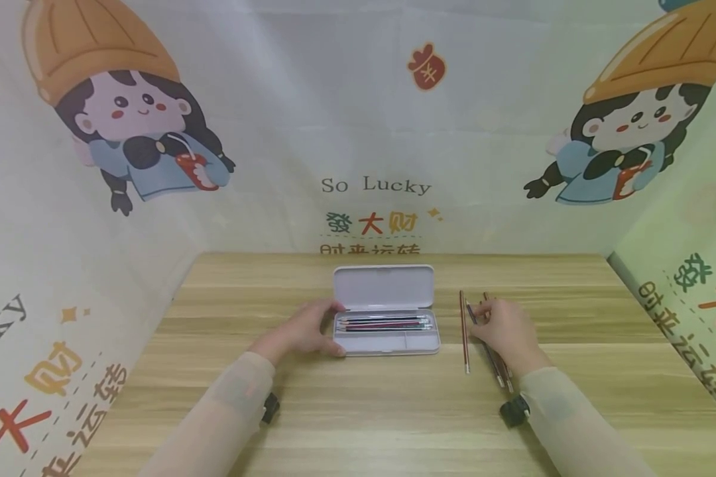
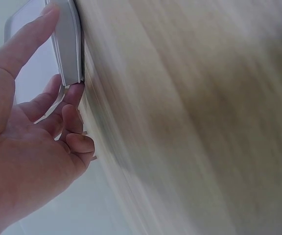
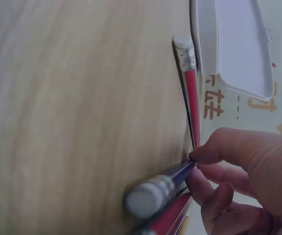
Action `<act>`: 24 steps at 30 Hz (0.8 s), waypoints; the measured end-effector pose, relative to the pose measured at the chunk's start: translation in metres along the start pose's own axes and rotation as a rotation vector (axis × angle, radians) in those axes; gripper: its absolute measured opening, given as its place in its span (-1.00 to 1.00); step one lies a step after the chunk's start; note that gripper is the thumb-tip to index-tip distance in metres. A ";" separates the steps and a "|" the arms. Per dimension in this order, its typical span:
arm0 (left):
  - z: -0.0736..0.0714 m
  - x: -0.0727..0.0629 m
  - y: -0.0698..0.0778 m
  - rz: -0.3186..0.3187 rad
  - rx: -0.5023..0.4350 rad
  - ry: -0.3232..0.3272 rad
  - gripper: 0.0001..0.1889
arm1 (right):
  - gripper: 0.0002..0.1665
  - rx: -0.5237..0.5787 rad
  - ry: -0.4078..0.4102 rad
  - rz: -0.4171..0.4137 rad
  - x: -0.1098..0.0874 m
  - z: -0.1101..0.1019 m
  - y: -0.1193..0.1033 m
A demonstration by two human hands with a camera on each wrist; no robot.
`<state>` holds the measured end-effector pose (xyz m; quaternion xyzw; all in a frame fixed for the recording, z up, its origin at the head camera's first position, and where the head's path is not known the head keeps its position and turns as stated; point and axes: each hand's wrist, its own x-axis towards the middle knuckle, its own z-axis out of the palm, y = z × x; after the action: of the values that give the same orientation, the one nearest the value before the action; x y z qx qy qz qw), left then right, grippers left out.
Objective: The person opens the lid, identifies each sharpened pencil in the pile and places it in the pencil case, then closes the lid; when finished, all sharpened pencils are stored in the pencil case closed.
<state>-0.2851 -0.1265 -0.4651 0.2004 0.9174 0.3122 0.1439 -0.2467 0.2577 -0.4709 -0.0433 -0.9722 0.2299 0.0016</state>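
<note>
A white pencil case (image 1: 370, 343) stands open on the wooden table, its lid tipped up at the back. Several dark and red pencils (image 1: 388, 325) lie across its rear compartment. My left hand (image 1: 307, 328) holds the case's left end, thumb at the near corner and fingers at the far side. To the right of the case, my right hand (image 1: 507, 331) pinches a dark pencil (image 3: 179, 171) between thumb and forefinger, its white eraser towards me. One red pencil (image 3: 192, 98) lies left of that hand; another red pencil (image 3: 169, 215) lies just beneath the dark one.
The wooden table (image 1: 358, 411) runs back to a printed cloth wall (image 1: 483, 199). More of the cloth encloses the left and right sides. The case's front tray has a small divided section at its right end.
</note>
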 end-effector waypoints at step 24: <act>0.001 0.001 -0.001 0.006 -0.007 0.005 -0.09 | -0.73 0.115 0.042 -0.182 -0.012 -0.003 -0.006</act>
<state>-0.2856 -0.1263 -0.4668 0.2016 0.9161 0.3164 0.1413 -0.2349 0.2529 -0.4649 0.0406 -0.9571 0.2834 0.0453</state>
